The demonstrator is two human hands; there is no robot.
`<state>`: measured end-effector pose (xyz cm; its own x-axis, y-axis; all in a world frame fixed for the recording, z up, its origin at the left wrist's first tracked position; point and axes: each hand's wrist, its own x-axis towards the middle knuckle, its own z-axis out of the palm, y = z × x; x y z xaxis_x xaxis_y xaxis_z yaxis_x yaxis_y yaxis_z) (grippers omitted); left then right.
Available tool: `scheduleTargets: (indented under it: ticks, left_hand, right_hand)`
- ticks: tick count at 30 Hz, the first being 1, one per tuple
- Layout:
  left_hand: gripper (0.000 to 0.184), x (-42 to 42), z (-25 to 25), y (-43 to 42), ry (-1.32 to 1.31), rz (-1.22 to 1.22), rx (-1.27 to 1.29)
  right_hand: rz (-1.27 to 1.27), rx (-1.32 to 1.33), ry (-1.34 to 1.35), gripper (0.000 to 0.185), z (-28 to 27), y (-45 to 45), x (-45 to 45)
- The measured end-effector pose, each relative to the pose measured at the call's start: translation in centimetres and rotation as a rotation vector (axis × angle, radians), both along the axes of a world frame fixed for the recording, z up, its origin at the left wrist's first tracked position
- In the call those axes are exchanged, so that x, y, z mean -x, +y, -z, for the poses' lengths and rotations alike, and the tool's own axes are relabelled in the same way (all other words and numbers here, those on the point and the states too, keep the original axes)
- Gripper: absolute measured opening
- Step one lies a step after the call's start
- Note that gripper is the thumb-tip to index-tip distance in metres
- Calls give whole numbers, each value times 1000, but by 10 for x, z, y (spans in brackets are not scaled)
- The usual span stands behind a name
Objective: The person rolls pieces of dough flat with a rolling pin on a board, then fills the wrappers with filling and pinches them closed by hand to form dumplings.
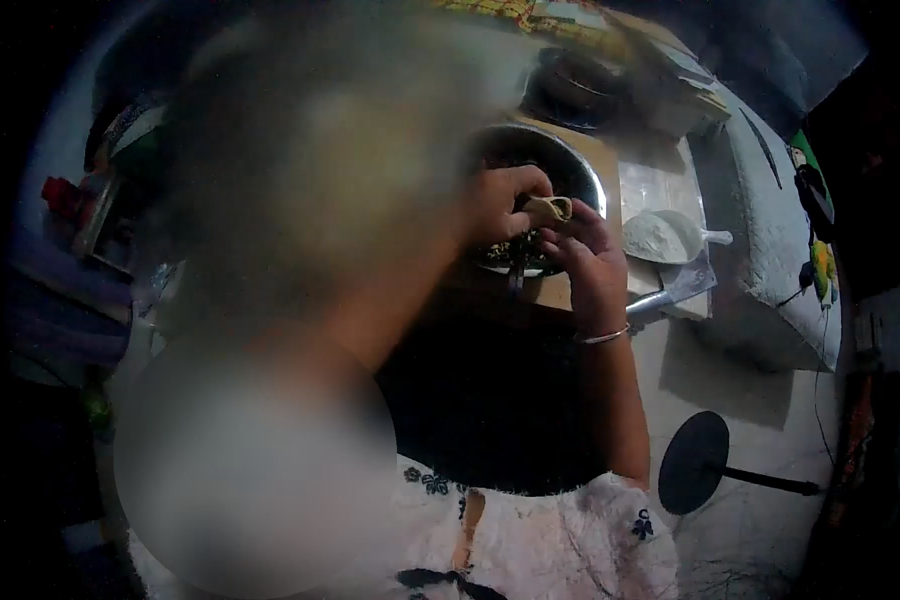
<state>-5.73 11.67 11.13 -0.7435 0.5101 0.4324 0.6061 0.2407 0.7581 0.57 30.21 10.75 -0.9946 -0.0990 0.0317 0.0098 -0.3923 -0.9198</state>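
My left hand point(505, 205) pinches a small piece of pale dough point(548, 209), rolled into a cone whose open end faces right. Close to that open end is my right hand point(592, 262), its fingers apart and slightly curled; one fingertip seems to touch the dough's rim. A bangle circles the right wrist. Below both hands stands a round metal bowl point(592, 178) with a dark, greenish chopped filling point(507, 252), partly hidden by the hands. What looks like a spoon handle point(516, 281) sticks out at the bowl's near side.
Right of the bowl, a small handled pan point(708, 238) of white flour point(653, 238) rests on a pale sheet, with a shiny handle-like thing point(650, 302) nearby. A dark pot point(573, 82) stands behind. A flat black pan point(694, 463) lies lower right. Blur covers much of the left.
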Motion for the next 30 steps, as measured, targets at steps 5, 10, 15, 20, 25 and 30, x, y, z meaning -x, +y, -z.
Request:
scheduleTargets:
  ticks: [5, 10, 15, 20, 25, 30]
  left_hand:
    - [32, -4, -1, 3, 4, -73, 69]
    - [38, -11, -3, 8, 101, -56, -101]
    - [32, -12, -1, 8, 131, -63, -83]
    - [30, -11, -1, 8, 67, -42, -39]
    - [30, -13, -2, 9, 88, -19, -36]
    - [31, -14, -3, 9, 40, -8, -60]
  right_hand:
    - [209, -251, 281, 27, 14, -8, 0]
    - [366, -426, 423, 19, 19, -13, 1]
    - [524, -640, 592, 13, 22, -12, 2]
    - [569, -800, 639, 13, 8, -13, -4]
    - [521, -852, 651, 12, 8, -9, -2]
    - [468, -554, 520, 12, 14, -10, -1]
